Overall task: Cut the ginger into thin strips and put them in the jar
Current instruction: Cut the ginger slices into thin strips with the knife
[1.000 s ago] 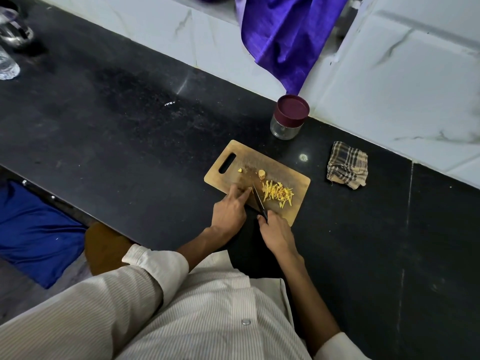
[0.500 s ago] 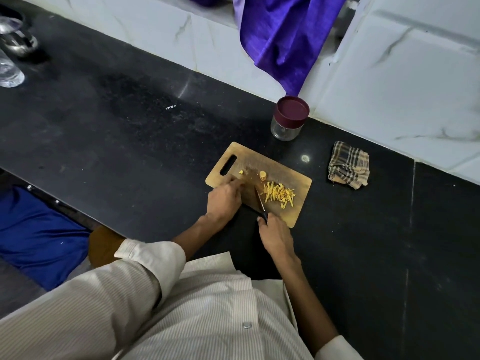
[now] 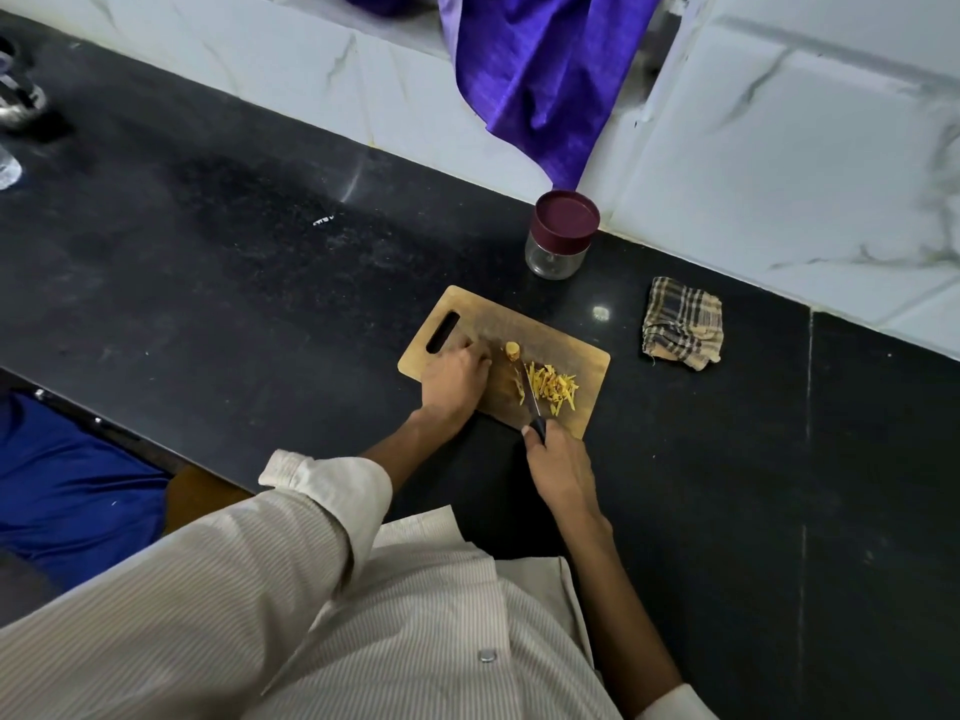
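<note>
Black handle: my right hand (image 3: 561, 472) grips the one knife (image 3: 532, 407), blade flat on the board between a few slivers and the pile
Left hand (image 3: 453, 379): fingers curled, knuckles up, on the wooden cutting board (image 3: 587, 407); whether it holds anything, I cannot tell
Ginger: one stub (image 3: 512, 350) beyond the blade tip; one heap of strips (image 3: 553, 387) right of it
Jar (image 3: 558, 236): one, maroon lid on, glass looks empty, behind the board by the wall
Cloth: one checked rag (image 3: 681, 323), right of the board
Counter (image 3: 234, 283): black, bare stretch to my left
</note>
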The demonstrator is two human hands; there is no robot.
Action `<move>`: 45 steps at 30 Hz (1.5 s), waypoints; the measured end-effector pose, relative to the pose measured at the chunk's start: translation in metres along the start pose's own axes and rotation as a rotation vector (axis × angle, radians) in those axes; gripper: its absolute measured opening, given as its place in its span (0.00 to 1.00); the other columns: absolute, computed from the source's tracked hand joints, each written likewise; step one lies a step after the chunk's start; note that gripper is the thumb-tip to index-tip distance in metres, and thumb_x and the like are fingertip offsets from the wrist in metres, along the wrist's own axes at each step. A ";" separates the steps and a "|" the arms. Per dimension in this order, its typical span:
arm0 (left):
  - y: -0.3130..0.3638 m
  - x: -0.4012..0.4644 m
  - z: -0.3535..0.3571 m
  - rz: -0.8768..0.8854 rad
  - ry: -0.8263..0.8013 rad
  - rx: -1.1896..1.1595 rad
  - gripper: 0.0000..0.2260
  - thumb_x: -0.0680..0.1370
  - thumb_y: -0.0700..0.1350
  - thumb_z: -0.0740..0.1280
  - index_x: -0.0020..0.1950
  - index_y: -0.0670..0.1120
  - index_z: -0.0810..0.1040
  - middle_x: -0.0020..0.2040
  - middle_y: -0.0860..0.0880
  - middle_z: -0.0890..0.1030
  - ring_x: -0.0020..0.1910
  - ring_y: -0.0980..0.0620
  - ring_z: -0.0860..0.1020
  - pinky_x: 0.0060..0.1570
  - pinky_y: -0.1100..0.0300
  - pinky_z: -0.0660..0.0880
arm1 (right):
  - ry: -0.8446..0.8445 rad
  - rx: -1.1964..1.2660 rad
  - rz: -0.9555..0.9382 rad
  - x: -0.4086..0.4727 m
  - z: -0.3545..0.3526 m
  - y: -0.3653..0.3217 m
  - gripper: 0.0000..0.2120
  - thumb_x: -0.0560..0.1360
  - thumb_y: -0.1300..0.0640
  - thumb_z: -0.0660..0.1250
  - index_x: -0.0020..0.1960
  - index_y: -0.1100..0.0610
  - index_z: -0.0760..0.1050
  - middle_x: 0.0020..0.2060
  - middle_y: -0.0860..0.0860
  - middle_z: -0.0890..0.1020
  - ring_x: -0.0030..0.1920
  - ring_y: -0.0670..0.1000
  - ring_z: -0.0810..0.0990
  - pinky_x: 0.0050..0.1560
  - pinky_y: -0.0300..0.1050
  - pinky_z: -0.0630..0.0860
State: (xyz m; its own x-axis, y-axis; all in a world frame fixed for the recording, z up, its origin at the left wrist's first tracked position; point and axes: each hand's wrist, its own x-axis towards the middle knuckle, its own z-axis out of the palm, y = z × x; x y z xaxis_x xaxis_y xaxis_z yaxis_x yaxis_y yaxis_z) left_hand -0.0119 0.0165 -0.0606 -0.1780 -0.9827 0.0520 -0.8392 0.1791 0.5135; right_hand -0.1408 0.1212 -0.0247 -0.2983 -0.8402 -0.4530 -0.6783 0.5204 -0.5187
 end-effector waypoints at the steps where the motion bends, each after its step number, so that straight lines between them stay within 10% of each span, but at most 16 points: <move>1: 0.003 -0.002 0.003 0.007 -0.011 -0.041 0.08 0.80 0.44 0.62 0.53 0.46 0.80 0.54 0.48 0.78 0.46 0.49 0.79 0.41 0.54 0.77 | 0.009 0.010 0.004 0.000 -0.002 0.001 0.15 0.84 0.48 0.57 0.60 0.57 0.74 0.53 0.56 0.79 0.54 0.58 0.79 0.52 0.54 0.76; 16: 0.025 0.028 -0.001 0.031 -0.106 -0.020 0.14 0.80 0.43 0.61 0.66 0.48 0.75 0.64 0.45 0.73 0.56 0.49 0.77 0.50 0.58 0.74 | 0.024 0.112 0.057 0.001 -0.007 0.009 0.16 0.83 0.46 0.57 0.63 0.56 0.73 0.55 0.57 0.80 0.56 0.59 0.79 0.57 0.61 0.76; 30: 0.010 0.008 -0.011 -0.070 0.018 -0.194 0.06 0.77 0.44 0.69 0.51 0.45 0.81 0.46 0.49 0.83 0.43 0.51 0.81 0.42 0.58 0.77 | 0.017 0.103 -0.045 -0.001 0.001 0.004 0.12 0.83 0.49 0.58 0.56 0.57 0.73 0.51 0.56 0.80 0.53 0.59 0.79 0.52 0.55 0.76; 45: -0.019 -0.008 -0.010 -0.014 -0.165 -0.258 0.16 0.73 0.41 0.73 0.61 0.46 0.79 0.59 0.48 0.76 0.55 0.50 0.76 0.57 0.56 0.74 | -0.024 -0.042 0.046 0.001 0.006 0.004 0.14 0.83 0.48 0.57 0.59 0.57 0.74 0.53 0.55 0.80 0.53 0.56 0.80 0.52 0.53 0.77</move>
State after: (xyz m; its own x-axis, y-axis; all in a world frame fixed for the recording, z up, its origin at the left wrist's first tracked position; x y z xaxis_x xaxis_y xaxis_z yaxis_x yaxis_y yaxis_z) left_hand 0.0105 0.0203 -0.0616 -0.2665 -0.9601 -0.0853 -0.6872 0.1272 0.7152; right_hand -0.1404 0.1232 -0.0316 -0.3139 -0.8113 -0.4933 -0.6920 0.5512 -0.4662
